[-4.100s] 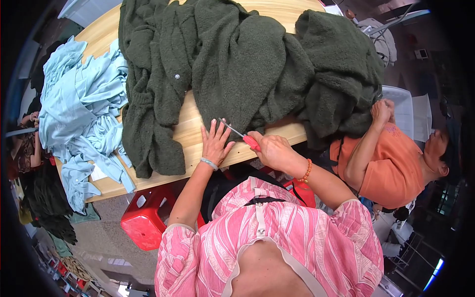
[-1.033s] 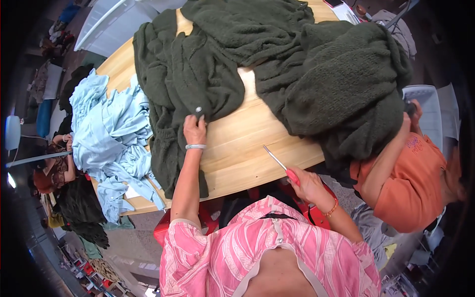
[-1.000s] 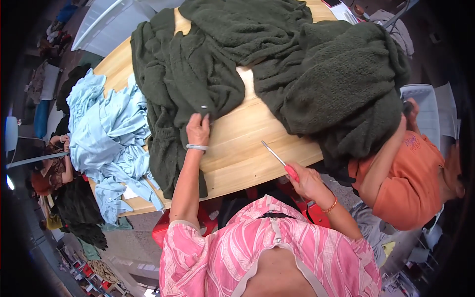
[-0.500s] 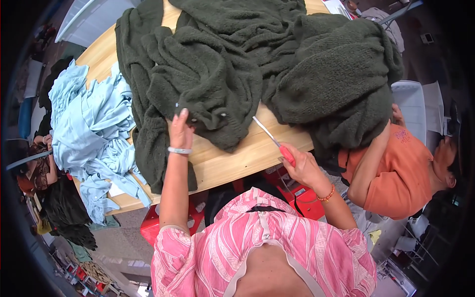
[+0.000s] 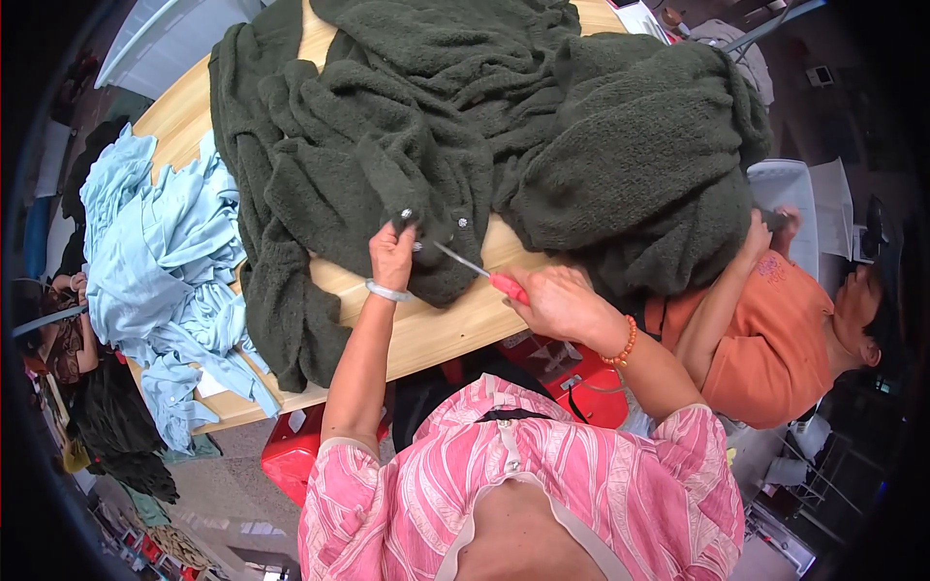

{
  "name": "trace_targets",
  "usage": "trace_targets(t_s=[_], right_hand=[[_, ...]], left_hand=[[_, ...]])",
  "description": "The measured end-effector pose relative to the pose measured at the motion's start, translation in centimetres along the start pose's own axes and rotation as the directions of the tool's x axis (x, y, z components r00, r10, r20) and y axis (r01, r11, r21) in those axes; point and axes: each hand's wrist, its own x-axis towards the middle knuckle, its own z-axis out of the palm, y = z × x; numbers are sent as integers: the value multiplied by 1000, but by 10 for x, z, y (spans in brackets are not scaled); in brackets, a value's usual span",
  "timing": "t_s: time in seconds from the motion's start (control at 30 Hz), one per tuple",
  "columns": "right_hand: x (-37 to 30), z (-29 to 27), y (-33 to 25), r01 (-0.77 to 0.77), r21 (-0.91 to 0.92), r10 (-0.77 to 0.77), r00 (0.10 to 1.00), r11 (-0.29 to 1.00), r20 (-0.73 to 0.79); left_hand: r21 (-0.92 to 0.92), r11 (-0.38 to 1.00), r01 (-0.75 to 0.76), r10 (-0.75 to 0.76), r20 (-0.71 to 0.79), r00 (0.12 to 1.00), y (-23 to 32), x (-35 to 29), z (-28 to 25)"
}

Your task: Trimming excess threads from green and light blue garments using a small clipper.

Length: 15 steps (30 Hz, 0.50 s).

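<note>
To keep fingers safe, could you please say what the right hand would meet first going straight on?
Probably the dark green fuzzy garment, close by the left hand, with the tip of the red-handled tool leading; whether it touches now is unclear.

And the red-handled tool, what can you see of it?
The red-handled tool has a smooth, plastic-looking handle and a thin, straight, metallic-looking shaft. The right hand grips the handle, partly covering it. The shaft slants up and left over the dark green garment, its tip just right of the left hand. Tip shape and whether it touches the fabric: can't tell.
</note>
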Motion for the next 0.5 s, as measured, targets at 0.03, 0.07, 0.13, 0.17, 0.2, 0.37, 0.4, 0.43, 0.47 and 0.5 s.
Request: trace_targets(t_s=[0.03, 0.07, 0.13, 0.17, 0.2, 0.37, 0.4, 0.43, 0.47, 0.5], right_hand=[[-5, 3, 5, 12, 20, -13, 997, 1000, 78], [-9, 8, 9, 8, 23, -9, 997, 1000, 78], [-16, 16, 17, -1, 49, -5, 992, 999, 129], [-18, 17, 19, 2, 85, -10, 995, 996, 96], [-18, 16, 19, 4, 89, -12, 995, 996, 97], [-9, 12, 25, 1, 146, 4, 999, 989, -34], [-7, 12, 26, 3, 150, 2, 999, 989, -33], [-6, 14, 28, 6, 154, -1, 1000, 988, -31], [-5, 15, 31, 10, 157, -5, 1000, 988, -29], [-5, 16, 35, 5, 163, 0, 1000, 987, -29]], left_hand=[[-152, 988, 26, -26, -1, 1000, 1, 4, 3], [-301, 952, 52, -53, 3, 999, 3, 8, 6], [-332, 940, 84, -87, 6, 996, 8, 17, 7], [-363, 925, 111, -116, 7, 993, 10, 21, 7], [-360, 926, 112, -118, 5, 993, 11, 25, 8], [-205, 974, 94, -111, -72, 991, 8, 28, 19], [64, 998, 27, -22, -69, 997, 5, 21, 19], [396, 913, -96, 121, -38, 992, 7, 13, 19], [803, 558, -210, 252, 77, 965, 10, 3, 19], [895, 385, -226, 282, 119, 952, 15, -8, 18]])
